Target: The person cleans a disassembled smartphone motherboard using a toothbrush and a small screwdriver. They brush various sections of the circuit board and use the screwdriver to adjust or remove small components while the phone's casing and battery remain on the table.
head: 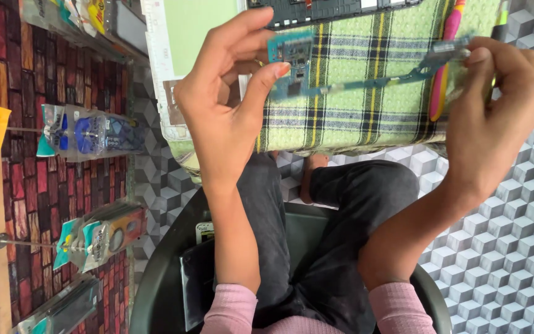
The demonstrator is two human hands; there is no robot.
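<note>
My two hands hold a long, thin blue-green circuit board (366, 80) up over a green checked cloth (353, 105). My left hand (224, 105) pinches the board's wide end between thumb and fingers. My right hand (502, 117) grips the narrow end, where a small grey metal part sits. The board spans the gap between both hands. I sit cross-legged in dark trousers on a black round seat (156, 284).
A pink-handled tool (443, 68) lies on the cloth near my right hand. A dark device (329, 9) rests at the cloth's far edge. Packaged accessories (91, 133) hang on hooks along a brick-patterned wall at left. The floor has a grey cube pattern (508, 247).
</note>
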